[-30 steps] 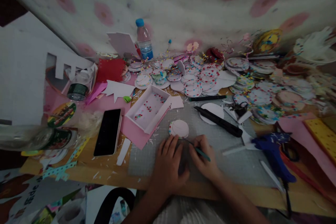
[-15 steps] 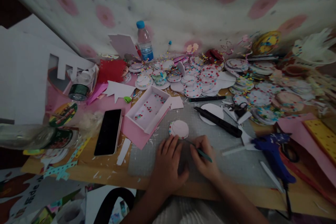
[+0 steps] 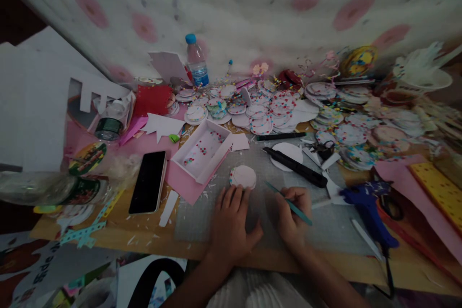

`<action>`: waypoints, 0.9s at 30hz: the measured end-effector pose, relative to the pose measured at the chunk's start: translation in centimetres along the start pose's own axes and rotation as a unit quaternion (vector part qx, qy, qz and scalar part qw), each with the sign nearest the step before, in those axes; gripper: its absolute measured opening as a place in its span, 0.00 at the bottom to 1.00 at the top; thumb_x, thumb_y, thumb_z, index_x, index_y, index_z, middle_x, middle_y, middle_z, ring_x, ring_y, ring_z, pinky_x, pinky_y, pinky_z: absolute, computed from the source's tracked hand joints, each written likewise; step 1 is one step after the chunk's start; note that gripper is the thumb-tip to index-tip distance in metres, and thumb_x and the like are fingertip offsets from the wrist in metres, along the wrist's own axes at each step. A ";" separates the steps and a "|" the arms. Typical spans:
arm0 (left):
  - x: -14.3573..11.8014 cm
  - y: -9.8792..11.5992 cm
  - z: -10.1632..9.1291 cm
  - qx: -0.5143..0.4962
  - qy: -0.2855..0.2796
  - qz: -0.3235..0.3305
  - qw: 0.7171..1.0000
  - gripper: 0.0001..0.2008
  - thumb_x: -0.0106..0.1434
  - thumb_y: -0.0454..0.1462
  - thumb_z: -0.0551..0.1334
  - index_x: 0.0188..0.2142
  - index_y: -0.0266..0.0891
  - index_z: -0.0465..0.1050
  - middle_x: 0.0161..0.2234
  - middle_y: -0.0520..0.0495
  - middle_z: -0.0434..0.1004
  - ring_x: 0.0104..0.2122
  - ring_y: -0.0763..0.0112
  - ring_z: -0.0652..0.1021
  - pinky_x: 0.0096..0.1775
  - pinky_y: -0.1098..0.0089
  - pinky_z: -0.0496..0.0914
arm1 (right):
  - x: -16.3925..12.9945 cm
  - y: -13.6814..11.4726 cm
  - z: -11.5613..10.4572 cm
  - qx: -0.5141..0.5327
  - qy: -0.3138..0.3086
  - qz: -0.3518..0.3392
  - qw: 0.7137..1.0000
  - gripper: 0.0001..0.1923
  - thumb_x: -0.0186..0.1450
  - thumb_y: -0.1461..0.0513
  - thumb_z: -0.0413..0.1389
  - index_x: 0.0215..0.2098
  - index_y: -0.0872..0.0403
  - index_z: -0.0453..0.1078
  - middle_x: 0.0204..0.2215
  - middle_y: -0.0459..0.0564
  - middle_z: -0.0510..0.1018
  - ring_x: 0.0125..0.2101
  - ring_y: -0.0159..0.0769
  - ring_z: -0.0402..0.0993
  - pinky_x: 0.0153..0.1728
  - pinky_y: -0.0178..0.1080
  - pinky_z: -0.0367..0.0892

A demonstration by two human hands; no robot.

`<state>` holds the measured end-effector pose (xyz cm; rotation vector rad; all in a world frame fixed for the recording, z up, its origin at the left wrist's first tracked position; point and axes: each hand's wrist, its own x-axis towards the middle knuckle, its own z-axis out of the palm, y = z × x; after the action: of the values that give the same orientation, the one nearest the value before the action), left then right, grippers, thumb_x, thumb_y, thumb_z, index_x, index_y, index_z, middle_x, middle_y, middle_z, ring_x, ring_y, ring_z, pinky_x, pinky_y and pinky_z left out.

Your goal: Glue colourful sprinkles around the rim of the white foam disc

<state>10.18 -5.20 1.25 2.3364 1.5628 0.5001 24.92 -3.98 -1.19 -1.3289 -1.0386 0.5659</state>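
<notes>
A white paper disc (image 3: 243, 176) with small coloured dots along its rim lies on the grey cutting mat (image 3: 202, 216). My left hand (image 3: 233, 224) rests flat with fingers extended, its fingertips at the disc's near edge. To the right of it, my right hand (image 3: 294, 216) is closed around a slim teal pointed stick (image 3: 300, 212). The stick's tip points up and left, apart from the disc. Beyond the disc stands a shallow white box (image 3: 202, 151) holding small red and coloured dots.
A black utility knife (image 3: 296, 167) lies across another white disc, near a dark pen (image 3: 281, 136). At right is a blue glue gun (image 3: 370, 214); at left, a phone (image 3: 147, 182). Piles of dotted discs (image 3: 262, 124) and a water bottle (image 3: 197, 62) stand at the back.
My right hand has drawn back to the right with the teal stick, its tip now away from the disc. My left hand stays at the disc's edge. The view has shifted slightly.
</notes>
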 end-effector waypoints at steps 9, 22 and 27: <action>-2.1 -3.6 -2.8 -0.052 0.130 0.061 0.988 0.18 0.62 0.29 0.56 0.52 0.39 0.66 0.52 0.41 0.71 0.53 0.61 0.70 0.54 0.57 0.66 | 0.4 0.0 0.1 0.015 0.026 0.035 0.999 0.10 0.62 0.60 0.56 0.30 0.50 0.57 0.24 0.40 0.62 0.22 0.28 0.58 0.22 0.32 0.56; 0.6 -8.6 -4.3 0.107 0.235 0.025 0.966 0.05 0.65 0.32 0.58 0.40 0.37 0.72 0.37 0.43 0.79 0.44 0.59 0.76 0.54 0.52 0.63 | 1.7 -3.7 -2.6 -0.039 -0.024 0.049 0.998 0.09 0.60 0.58 0.60 0.36 0.50 0.64 0.20 0.40 0.69 0.21 0.31 0.67 0.23 0.34 0.62; -0.3 -7.6 -2.8 0.098 0.277 0.071 0.953 0.08 0.63 0.27 0.58 0.39 0.37 0.73 0.34 0.45 0.79 0.40 0.63 0.76 0.53 0.56 0.64 | 5.3 -6.4 -1.6 -0.037 -0.081 -0.043 0.995 0.06 0.60 0.59 0.61 0.35 0.49 0.70 0.30 0.46 0.73 0.31 0.35 0.72 0.31 0.38 0.67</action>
<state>2.56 -2.51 0.57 2.6191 1.7372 1.1703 27.38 -1.67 6.54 -1.3133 -1.2535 0.5822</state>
